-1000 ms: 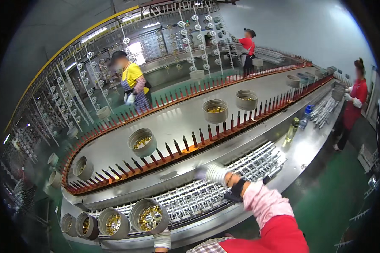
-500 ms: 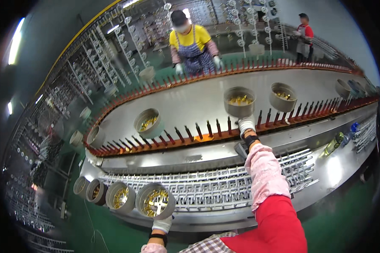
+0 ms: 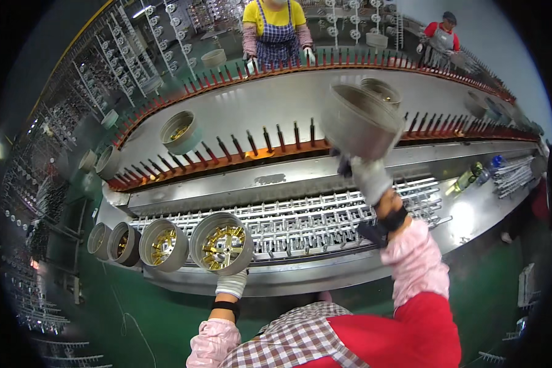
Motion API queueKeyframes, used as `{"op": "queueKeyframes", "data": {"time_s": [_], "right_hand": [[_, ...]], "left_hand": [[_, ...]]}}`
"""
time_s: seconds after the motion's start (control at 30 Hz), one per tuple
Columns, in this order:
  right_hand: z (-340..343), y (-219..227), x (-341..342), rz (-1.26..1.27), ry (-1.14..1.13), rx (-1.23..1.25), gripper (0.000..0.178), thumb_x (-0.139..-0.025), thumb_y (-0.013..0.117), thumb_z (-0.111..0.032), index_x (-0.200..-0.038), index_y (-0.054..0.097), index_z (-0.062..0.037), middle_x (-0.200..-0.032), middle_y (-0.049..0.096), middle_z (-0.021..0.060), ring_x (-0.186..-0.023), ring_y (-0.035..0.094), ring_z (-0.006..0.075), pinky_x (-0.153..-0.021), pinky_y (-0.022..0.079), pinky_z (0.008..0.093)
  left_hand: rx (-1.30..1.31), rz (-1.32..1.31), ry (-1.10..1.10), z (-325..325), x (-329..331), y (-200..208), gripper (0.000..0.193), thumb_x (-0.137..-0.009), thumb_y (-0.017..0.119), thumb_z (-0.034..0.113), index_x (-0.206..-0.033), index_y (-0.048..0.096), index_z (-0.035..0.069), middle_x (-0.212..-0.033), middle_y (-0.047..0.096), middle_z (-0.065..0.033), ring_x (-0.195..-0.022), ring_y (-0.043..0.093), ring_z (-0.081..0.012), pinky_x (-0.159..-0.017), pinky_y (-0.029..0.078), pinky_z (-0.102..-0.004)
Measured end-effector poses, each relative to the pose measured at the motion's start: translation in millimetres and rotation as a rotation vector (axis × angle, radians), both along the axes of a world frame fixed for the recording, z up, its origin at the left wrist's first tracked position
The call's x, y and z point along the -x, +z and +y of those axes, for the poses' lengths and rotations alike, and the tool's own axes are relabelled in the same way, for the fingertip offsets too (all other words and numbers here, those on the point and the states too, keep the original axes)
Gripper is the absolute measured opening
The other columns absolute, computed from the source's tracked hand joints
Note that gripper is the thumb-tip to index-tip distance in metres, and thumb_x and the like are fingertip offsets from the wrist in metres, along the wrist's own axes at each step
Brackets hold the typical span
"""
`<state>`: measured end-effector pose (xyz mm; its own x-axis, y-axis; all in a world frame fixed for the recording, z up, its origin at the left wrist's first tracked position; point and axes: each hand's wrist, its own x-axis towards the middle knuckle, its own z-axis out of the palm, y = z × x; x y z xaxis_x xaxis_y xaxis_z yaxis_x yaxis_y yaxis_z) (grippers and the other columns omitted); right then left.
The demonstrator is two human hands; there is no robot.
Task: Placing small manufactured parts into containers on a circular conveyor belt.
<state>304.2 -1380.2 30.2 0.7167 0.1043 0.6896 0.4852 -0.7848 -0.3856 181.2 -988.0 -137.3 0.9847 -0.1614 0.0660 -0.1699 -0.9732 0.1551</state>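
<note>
My left hand point(image 3: 232, 284), in a white knitted glove, is at the near side of a round grey tub point(image 3: 197, 251). Gold-coloured metal pieces point(image 3: 219, 254) and a pale cross-shaped part lie inside it. The fingers go out of sight beneath the tub, closed on it. My gloved right hand point(image 3: 371, 178) holds up another grey tub point(image 3: 365, 126) from below, above the near edge of the conveyor. That tub is tilted and smeared by motion; what it contains is hidden.
Upright dark-tipped red spindles point(image 3: 251, 144) line the conveyor loop around a metal table point(image 3: 257, 101). Metal racks point(image 3: 300, 224) lie stacked on the near ledge. More tubs point(image 3: 181, 132) stand on the table and beside my left hand. Bottles point(image 3: 470, 178) are at right; two other people stand beyond.
My right hand has lifted a tub off the table and drawn it nearer and up. The left hand stays at its tub. The whole view has shifted.
</note>
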Motion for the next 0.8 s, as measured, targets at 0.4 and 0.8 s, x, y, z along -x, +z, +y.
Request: {"op": "queueKeyframes", "data": {"time_s": [0.4, 0.8], "right_hand": [[81, -106, 128, 0.328, -0.241, 0.22, 0.019, -0.076, 0.046, -0.016, -0.092, 0.055, -0.0083, -0.091, 0.058, 0.0103, -0.085, 0.054, 0.0273, -0.077, 0.042, 0.0389], [89, -149, 130, 0.431, -0.227, 0.095, 0.024, -0.078, 0.042, -0.021, -0.093, 0.056, -0.0088, -0.092, 0.059, 0.0094, -0.087, 0.055, 0.0271, -0.08, 0.041, 0.0384]], "left_hand": [[0.152, 0.011, -0.033, -3, -11, 19, 0.035, -0.086, 0.031, 0.013, -0.118, 0.041, 0.008, -0.123, 0.04, -0.015, -0.116, 0.034, -0.0299, -0.097, 0.027, -0.0407], [0.036, 0.008, -0.086, -2, -6, 14, 0.035, -0.085, 0.033, 0.013, -0.117, 0.042, 0.004, -0.122, 0.042, -0.014, -0.115, 0.036, -0.0282, -0.098, 0.027, -0.0373]]}}
